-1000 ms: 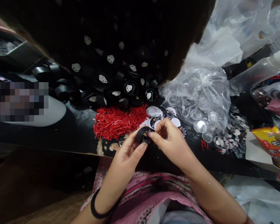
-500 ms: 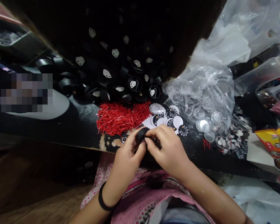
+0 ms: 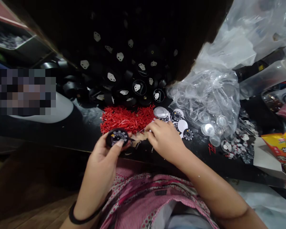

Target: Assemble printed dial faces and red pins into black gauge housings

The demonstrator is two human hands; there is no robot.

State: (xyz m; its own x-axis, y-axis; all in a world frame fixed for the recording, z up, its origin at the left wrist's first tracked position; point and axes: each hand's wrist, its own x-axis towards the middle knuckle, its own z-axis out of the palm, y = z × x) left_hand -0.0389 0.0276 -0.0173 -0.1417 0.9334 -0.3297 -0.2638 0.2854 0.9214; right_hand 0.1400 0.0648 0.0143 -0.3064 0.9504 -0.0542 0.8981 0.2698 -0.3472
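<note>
Black dial-faced piece (image 3: 115, 136), one in number, is held face up in the left hand (image 3: 106, 151) above the near edge of the bench (image 3: 81, 136), left of the wearer's middle. Left hand is grasping it, thumb laid on the printed face, fingers around the far side. Right hand (image 3: 165, 140) stands apart from the piece, fingertips bent together beside the red pile (image 3: 126, 119); whether anything is pinched between them cannot be told. Step in hand, as judged: the piece is being kept steady by one hand while the other attends to the small parts. Next move, in this inspector's judgement, calls for a level hold on the piece and a fine fingertip grip, since the red bits are thin and tangled. Count follows. Red bits in the pile: too many to number; one small red cluster (image 3: 211, 148) lies separately at the right. Loose dial discs (image 3: 188, 135): at least three faces visible beside the right hand, others overlapped by white discs (image 3: 182, 126), of which at least two show. Clear plastic bag (image 3: 205, 86) of transparent rounds: one, contents not countable. Black cases (image 3: 139, 87) beyond the pile: well over ten, many lost in shadow. Yellow packet (image 3: 280, 151): one.
</note>
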